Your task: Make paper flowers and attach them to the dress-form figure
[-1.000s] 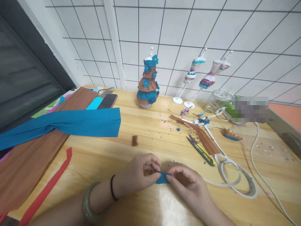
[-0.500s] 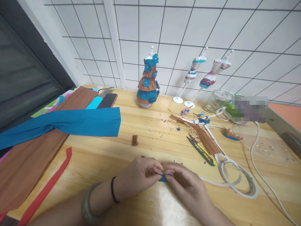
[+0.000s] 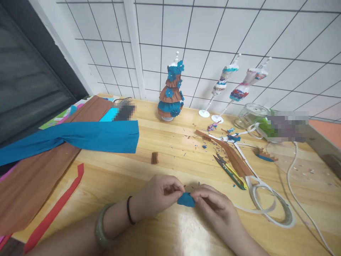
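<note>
Between my two hands, just above the table, is a small blue crepe paper piece. My left hand pinches its left end between thumb and fingertips. The right end is gripped the same way by my right hand. Ahead on the table lies a small folded stack of brown paper. Yellow-and-green thread snips rest to the right, beside a brown paper strip. A roll of white double-sided tape lies beyond my right hand, its loose end trailing toward that hand.
A small dress form in a brown and blue paper dress stands at the back, with two barer forms to its right. A glass jar and white cable are at right. Blue crepe paper and a red strip lie left.
The blue paper piece has turned, so more of its flat face shows between my fingertips. Both hands keep their pinch. The whole view has shifted slightly.
</note>
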`<state>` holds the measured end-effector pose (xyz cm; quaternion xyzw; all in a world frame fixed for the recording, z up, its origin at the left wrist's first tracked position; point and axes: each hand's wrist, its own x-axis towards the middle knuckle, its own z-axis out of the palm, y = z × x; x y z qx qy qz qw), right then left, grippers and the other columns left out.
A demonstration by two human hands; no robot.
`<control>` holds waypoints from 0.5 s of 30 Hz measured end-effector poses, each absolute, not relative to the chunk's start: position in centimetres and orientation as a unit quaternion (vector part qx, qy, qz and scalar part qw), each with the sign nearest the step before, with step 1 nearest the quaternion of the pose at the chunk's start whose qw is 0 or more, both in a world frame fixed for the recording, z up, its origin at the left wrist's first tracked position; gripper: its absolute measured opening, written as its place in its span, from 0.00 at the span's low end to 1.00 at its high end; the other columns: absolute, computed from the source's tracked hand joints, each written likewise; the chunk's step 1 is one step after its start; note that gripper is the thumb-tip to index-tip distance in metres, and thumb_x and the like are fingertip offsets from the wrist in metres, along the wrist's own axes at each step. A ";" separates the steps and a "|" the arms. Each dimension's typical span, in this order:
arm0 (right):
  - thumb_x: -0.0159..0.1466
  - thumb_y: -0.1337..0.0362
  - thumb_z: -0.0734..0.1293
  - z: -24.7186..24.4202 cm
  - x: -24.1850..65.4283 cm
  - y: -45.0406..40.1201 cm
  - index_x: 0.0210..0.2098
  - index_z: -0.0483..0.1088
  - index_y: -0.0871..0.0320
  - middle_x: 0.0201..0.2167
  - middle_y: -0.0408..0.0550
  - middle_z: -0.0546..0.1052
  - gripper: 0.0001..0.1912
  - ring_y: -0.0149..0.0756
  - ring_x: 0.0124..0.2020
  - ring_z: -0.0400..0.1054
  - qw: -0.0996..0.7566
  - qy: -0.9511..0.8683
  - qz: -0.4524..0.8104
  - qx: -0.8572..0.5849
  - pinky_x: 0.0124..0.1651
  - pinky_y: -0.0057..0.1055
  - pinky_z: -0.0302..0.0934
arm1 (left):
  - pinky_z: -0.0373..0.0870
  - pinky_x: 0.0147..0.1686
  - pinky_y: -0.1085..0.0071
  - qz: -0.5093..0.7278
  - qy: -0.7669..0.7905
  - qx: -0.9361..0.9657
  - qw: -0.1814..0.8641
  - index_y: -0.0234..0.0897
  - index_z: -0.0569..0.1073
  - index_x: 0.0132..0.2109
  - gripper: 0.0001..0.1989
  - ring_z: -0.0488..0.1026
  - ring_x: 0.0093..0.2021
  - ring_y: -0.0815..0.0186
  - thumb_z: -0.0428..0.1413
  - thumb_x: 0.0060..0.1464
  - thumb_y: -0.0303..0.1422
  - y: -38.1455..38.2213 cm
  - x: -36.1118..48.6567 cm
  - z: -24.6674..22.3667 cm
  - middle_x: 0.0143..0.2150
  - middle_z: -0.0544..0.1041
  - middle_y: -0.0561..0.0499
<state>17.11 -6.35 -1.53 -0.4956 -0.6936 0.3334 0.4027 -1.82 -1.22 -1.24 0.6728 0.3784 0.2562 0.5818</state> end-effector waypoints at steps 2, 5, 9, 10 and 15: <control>0.61 0.69 0.61 -1.2 17.0 -6.3 0.32 0.72 0.56 0.28 0.48 0.75 0.08 0.34 0.30 0.70 0.407 -0.692 0.353 -0.482 0.32 0.27 0.65 | 0.66 0.29 0.76 0.265 0.362 0.688 0.571 0.31 0.76 0.32 0.08 0.70 0.29 0.70 0.51 0.49 0.24 -1.1 -1.8 -1.2 0.29 0.74 0.48; 0.61 0.68 0.62 -1.2 16.8 -6.3 0.35 0.73 0.56 0.30 0.50 0.75 0.08 0.35 0.32 0.70 0.409 -0.676 0.374 -0.485 0.33 0.28 0.66 | 0.66 0.30 0.75 0.279 0.348 0.677 0.586 0.31 0.76 0.34 0.09 0.70 0.30 0.70 0.52 0.48 0.24 -1.2 -1.8 -1.0 0.30 0.73 0.48; 0.58 0.66 0.66 -1.9 16.4 -6.3 0.32 0.73 0.57 0.27 0.49 0.74 0.05 0.35 0.28 0.70 0.429 -0.655 0.360 -0.507 0.30 0.29 0.66 | 0.66 0.28 0.76 0.285 0.356 0.599 0.658 0.31 0.75 0.32 0.06 0.69 0.28 0.71 0.57 0.43 0.26 -1.4 -1.4 -1.0 0.30 0.72 0.50; 0.57 0.66 0.66 -2.0 16.3 -6.3 0.31 0.74 0.57 0.26 0.49 0.74 0.04 0.35 0.27 0.70 0.435 -0.653 0.351 -0.511 0.29 0.29 0.66 | 0.65 0.28 0.77 0.284 0.359 0.586 0.669 0.31 0.75 0.32 0.05 0.69 0.28 0.72 0.58 0.43 0.26 -1.5 -1.4 -1.1 0.30 0.72 0.51; 0.57 0.66 0.67 -1.9 16.2 -6.3 0.29 0.75 0.56 0.25 0.49 0.76 0.03 0.35 0.27 0.71 0.444 -0.659 0.320 -0.516 0.28 0.29 0.67 | 0.64 0.27 0.77 0.280 0.374 0.569 0.677 0.32 0.75 0.31 0.04 0.69 0.27 0.72 0.58 0.43 0.26 -1.5 -1.3 -1.4 0.28 0.73 0.51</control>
